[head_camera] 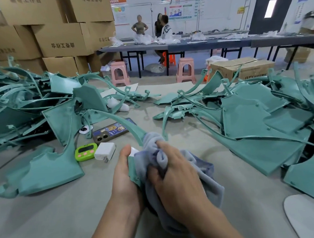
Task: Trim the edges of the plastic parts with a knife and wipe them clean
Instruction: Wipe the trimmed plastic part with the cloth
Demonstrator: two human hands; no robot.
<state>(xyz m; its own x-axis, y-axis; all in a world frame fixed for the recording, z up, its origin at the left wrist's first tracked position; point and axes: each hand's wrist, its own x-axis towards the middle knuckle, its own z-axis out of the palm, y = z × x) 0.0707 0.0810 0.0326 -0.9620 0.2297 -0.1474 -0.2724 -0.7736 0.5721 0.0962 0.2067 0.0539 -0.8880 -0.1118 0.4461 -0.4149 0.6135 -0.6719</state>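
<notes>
My left hand (124, 176) grips the near end of a teal plastic part (123, 124), a long curved strip that arcs away to the upper left. My right hand (173, 174) holds a bunched blue-grey cloth (205, 183) wrapped against that part, right beside my left hand. The cloth covers the part from about its middle to its near end. No knife shows in this view.
Heaps of teal parts lie left (24, 111) and right (256, 114) on the grey table (47, 223). A phone (109, 133), green timer (86, 151) and white charger (105, 152) sit beyond my hands. Cardboard boxes, pink stools and three people stand farther back.
</notes>
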